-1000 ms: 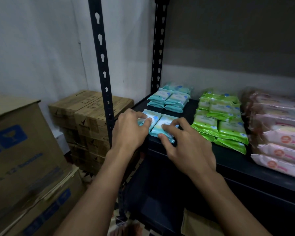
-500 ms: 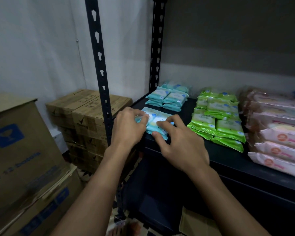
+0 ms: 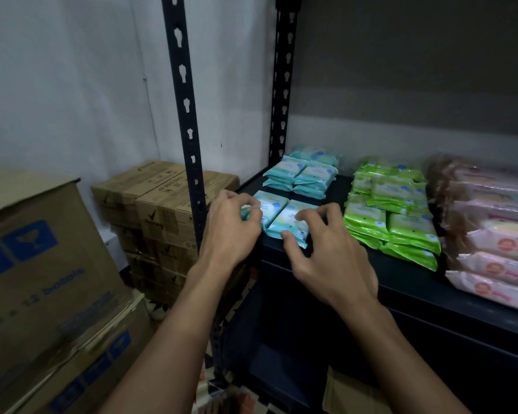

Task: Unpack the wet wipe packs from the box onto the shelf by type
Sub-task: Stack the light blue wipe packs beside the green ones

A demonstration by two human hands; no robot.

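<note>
I found both hands at the near left corner of the shelf (image 3: 371, 282), on two teal packs lying side by side there. My left hand (image 3: 231, 231) had its fingers curled round the left teal pack (image 3: 268, 204), its grip clamped on the pack's near end. My right hand (image 3: 323, 249) sat over the right teal pack (image 3: 290, 219), thumb against its near edge and bent fingertips on its top, pinching it. Both packs lay flat on the shelf, touching each other. Further back stood a teal stack (image 3: 302, 177), apart from the two packs. To the right lay green packs (image 3: 392, 213) in a stacked group, then pink packs (image 3: 497, 234) at the far right. Brown cartons (image 3: 162, 201) were stacked left of the shelf post (image 3: 189, 138), with a larger box (image 3: 36, 264) at near left.
</note>
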